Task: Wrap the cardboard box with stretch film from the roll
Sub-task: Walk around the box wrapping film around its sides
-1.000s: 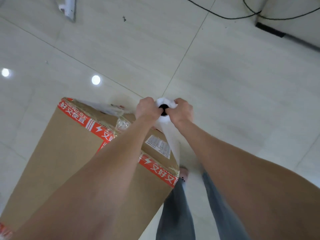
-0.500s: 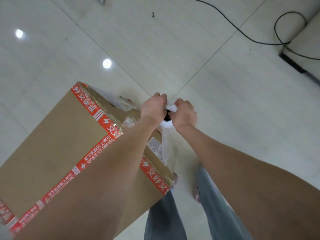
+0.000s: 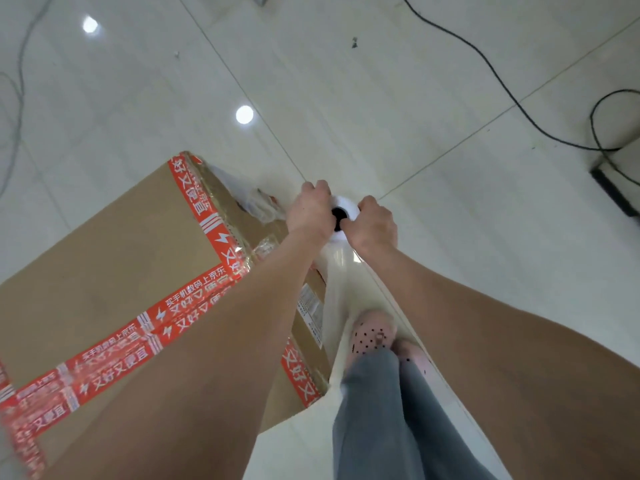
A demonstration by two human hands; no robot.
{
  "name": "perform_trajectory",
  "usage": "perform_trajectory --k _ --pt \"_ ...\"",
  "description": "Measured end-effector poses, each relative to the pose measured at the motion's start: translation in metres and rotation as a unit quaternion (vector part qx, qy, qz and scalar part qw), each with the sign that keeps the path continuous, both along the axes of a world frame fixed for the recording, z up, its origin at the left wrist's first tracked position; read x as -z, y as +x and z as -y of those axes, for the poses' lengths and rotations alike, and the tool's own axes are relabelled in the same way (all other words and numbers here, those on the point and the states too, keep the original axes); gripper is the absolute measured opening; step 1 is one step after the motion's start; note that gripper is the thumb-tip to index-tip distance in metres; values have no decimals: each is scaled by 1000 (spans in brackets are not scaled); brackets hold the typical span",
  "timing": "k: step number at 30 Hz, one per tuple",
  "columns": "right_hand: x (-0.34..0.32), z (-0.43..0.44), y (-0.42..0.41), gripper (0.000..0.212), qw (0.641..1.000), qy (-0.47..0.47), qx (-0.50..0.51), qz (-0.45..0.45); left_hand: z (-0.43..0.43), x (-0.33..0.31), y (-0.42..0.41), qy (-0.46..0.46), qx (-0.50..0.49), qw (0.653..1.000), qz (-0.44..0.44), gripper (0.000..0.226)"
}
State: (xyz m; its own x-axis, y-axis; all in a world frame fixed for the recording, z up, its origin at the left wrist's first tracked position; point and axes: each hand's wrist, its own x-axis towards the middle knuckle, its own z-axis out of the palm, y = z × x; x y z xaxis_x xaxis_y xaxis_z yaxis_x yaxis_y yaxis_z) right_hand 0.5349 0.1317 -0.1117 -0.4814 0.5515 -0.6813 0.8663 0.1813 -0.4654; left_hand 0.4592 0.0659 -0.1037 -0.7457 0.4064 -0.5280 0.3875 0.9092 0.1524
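Note:
A tall brown cardboard box point(image 3: 114, 261) sealed with red printed tape fills the lower left. Beside its right corner I hold the stretch film roll point(image 3: 343, 218) upright, its white end and dark core hole facing me. My left hand point(image 3: 310, 211) grips the roll's left side and my right hand point(image 3: 372, 225) grips its right side, with a finger at the core hole. Clear film point(image 3: 341, 292) runs down from the roll along the box's right face. Crumpled film point(image 3: 256, 199) clings to the box's far top corner.
Glossy pale floor tiles point(image 3: 398, 98) spread all around. A black cable point(image 3: 498, 77) snakes across the upper right toward a dark base point(image 3: 613, 188). Thin wires point(image 3: 17, 64) lie at the far left. My legs and pink dotted slippers point(image 3: 374, 334) stand right of the box.
The view has swung around the box, so more of its top shows. Both hands keep their hold on the roll, and a longer stretch of film now shows below it.

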Motion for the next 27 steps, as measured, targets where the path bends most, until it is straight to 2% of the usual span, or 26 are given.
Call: perform_trajectory --k 4,8,12,15,17,20,23,27 --pt "3 -5 -10 33 1000 5 -23 21 -8 -2 -16 -7 100 995 9 37" --pt "5 -10 -25 27 999 16 -45 22 -14 0 -31 -26 154 988 -1 27" --pt "1 -16 -48 20 990 65 -121 8 -13 0 -52 -24 80 996 15 17" --pt "-2 -18 -68 24 989 83 -121 -26 -7 2 -69 -22 -8 999 29 13" --pt "-4 -15 -80 31 994 57 -88 -33 1 4 -80 -16 -74 997 32 15" --pt "1 -9 -92 46 998 -53 -16 20 11 4 -93 -40 -118 991 42 22" --pt "7 -5 -97 41 997 -55 -21 42 12 5 -99 -74 -27 996 35 25" --pt "6 -6 -109 30 998 -31 -44 36 2 6 -109 -50 89 994 29 30"
